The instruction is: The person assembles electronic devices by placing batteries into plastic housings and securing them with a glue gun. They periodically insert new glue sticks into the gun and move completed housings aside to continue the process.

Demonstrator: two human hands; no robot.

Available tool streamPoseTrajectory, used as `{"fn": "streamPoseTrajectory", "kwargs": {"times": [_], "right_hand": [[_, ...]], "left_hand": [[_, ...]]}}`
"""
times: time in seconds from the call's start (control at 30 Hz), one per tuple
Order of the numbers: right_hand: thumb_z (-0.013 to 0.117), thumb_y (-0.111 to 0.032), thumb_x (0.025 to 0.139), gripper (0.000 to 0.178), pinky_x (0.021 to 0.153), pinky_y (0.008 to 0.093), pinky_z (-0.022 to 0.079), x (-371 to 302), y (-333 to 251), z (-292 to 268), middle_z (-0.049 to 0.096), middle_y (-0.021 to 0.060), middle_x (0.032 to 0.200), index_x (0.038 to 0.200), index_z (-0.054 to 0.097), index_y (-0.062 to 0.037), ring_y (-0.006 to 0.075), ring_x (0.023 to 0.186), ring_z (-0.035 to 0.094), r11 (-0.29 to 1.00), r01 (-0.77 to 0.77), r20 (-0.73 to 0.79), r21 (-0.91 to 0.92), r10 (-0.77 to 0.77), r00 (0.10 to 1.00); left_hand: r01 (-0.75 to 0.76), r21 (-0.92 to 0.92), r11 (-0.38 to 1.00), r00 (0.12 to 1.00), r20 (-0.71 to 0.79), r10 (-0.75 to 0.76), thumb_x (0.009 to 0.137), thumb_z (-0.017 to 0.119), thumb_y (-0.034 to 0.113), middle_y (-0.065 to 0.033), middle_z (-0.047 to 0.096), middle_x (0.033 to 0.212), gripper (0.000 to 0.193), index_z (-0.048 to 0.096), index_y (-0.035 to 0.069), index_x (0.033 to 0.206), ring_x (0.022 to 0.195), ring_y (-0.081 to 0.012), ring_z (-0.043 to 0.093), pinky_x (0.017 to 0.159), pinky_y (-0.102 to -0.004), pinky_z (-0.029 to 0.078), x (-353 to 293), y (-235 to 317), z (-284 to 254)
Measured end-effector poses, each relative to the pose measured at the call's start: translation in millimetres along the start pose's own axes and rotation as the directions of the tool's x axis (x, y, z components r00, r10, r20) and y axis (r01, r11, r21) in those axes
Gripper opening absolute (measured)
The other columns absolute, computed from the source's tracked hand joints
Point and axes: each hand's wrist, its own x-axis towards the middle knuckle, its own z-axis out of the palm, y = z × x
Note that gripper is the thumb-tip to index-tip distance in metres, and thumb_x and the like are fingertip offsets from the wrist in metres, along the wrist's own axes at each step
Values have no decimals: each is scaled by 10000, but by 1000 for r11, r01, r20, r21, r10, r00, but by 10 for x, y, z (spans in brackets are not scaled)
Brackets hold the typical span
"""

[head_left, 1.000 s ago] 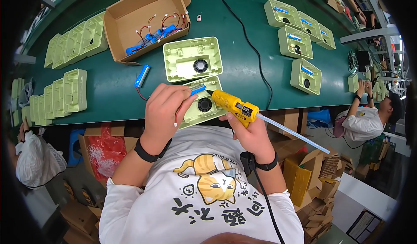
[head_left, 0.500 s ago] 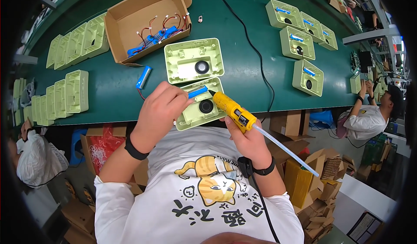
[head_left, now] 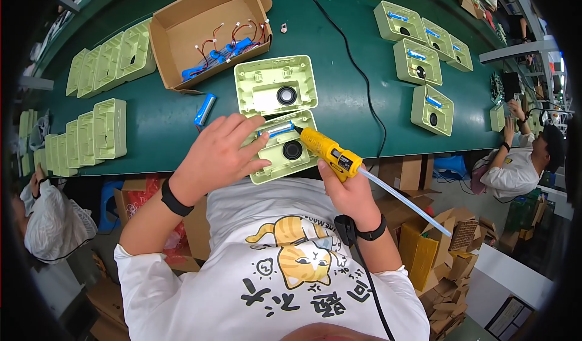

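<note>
In my right hand (head_left: 350,194) is a yellow hot glue gun (head_left: 327,150) with a pale glue stick (head_left: 406,202) trailing from its back. Its dark nozzle is at the right end of a blue cylindrical battery (head_left: 277,128). The battery lies along the upper part of a light green plastic housing (head_left: 276,170), which also holds a round black speaker (head_left: 292,150). My left hand (head_left: 225,150) is open over the housing's left side, fingers spread, one fingertip at the battery's left end. A second green housing (head_left: 260,101) with a speaker sits just beyond.
A loose blue battery (head_left: 205,108) lies left of the housings. Behind it stands a cardboard box (head_left: 176,34) of wired batteries. Stacked green housings (head_left: 109,128) line the left; several with batteries (head_left: 431,110) stand right. A black cable (head_left: 357,68) crosses the table. Co-workers sit at both sides.
My left hand's fingers have spread from their pinch on the battery, which now lies lower in the housing. The glue gun's nozzle stays by the battery's right end.
</note>
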Motion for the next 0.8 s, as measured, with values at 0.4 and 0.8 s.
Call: {"fn": "streamPoseTrajectory", "kwargs": {"times": [0.4, 0.8], "right_hand": [[725, -196, 1142, 306, 556, 260, 542, -83, 2, 13, 751, 16, 878, 1349, 715, 29, 67, 664, 653, 997, 46, -31, 60, -45, 999], [732, -169, 1130, 274, 599, 256, 538, -120, -302, 5, 742, 20, 845, 1326, 732, 23, 74, 618, 643, 982, -188, -54, 11, 189, 981]], "left_hand": [[144, -125, 982, 990, 12, -144, 879, 912, 385, -139, 643, 1571, 616, 784, 182, 1447, 1210, -338, 663, 1010, -458, 562, -241, 93, 200], [237, -153, 959, 967, -61, -249, 714, 1006, 474, -161, 641, 1557, 797, 786, 238, 1443, 1284, -398, 643, 1114, -520, 477, -279, 239, 219]]}}
